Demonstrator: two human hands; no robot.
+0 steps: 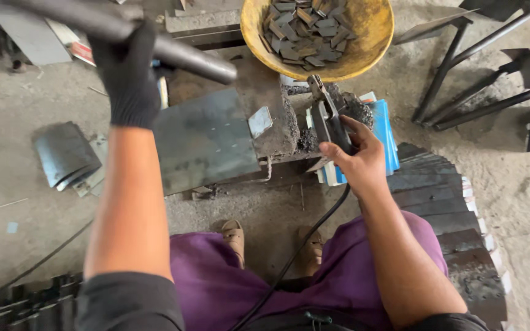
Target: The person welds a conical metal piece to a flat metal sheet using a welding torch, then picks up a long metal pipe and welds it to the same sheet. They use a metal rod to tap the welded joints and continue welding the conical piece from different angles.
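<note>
Purple-trousered lap (216,276) below; gloved left hand (129,73) grips a dark metal pipe (173,52), bare right hand (357,160) clasps a welding electrode holder (327,116): positioning stage; next calls for steadying pipe on the surface (207,138)

- The scene is lit by soft, even daylight; no single source is shown.
- Only faint, diffuse shadows are cast, the darkest lying beneath the block (274,122) and between the legs.
- A mild sheen is seen on the steel plate (207,138) and along the pipe (154,40); no hard glare is present.
- The yellow bowl (369,37) is rendered bright and well saturated.
- The gloved left hand (127,73) is recorded as near-black, with little detail.
- The pipe and left forearm, close to the lens, are slightly soft.
- The right hand (360,159) is held in sharp focus.
- Wide-angle stretching is noticed at the edges.
</note>
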